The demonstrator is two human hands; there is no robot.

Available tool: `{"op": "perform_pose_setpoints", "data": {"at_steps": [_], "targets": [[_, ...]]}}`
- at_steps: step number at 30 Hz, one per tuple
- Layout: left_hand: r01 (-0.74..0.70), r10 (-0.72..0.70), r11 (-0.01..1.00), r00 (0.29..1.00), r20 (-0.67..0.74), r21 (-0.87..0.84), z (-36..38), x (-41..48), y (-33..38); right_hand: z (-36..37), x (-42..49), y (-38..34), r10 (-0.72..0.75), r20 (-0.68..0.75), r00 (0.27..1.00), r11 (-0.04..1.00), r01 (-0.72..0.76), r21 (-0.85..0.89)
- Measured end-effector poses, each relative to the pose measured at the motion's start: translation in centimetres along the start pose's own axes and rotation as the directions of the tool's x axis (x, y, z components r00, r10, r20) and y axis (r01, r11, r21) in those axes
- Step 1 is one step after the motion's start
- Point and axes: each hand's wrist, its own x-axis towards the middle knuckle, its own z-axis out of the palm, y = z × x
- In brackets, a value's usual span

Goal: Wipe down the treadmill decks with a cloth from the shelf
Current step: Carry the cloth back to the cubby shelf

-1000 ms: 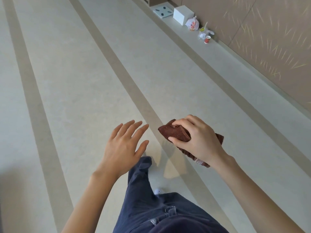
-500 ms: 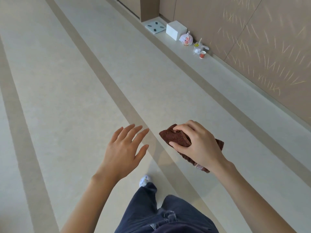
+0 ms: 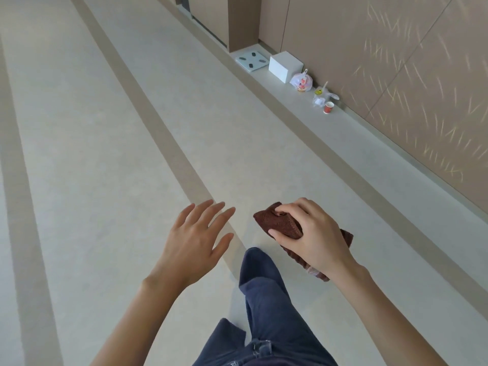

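Two hands were out in front of the person, above a pale floor [image 3: 111, 159] with darker stripes, and no treadmill was in view. The step in hand looked to be carrying the cloth to the machines, so the wiping itself was not yet begun. To do this well, the grip on the cloth should be kept firm but loose enough to refold, and a clean, flat face should be turned outward before it meets a deck; the free hand could then steady the body or a rail.

The right hand [image 3: 314, 236] was clenched around the brown cloth [image 3: 280, 223], knuckles up, thumb pressed along the near edge, with a folded corner poking out toward the left and more cloth trailing under the wrist. Something pale showed beneath the cloth near the wrist, possibly a label, though it was too small to tell. The left hand [image 3: 195, 241] hung empty, palm down, fingers spread and relaxed, just beside the cloth but not touching it. A dark trouser leg [image 3: 264, 291] stepped forward between the forearms.
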Motion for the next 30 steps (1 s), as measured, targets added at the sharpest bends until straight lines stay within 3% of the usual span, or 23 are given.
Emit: {"op": "perform_pose_setpoints", "data": {"at_steps": [13, 30], "targets": [[0.066, -0.067, 0.998, 0.995, -0.073, -0.018, -2.8, 22.6, -0.4, -2.4, 21.1, 11.7, -0.081, 0.043, 0.996, 0.996, 0.080, 0.026], [0.064, -0.062, 0.998, 0.997, -0.055, 0.026, -3.9, 41.6, -5.2, -2.6, 38.6, 21.4, -0.090, -0.041, 0.995, 0.996, 0.090, -0.001]]}}
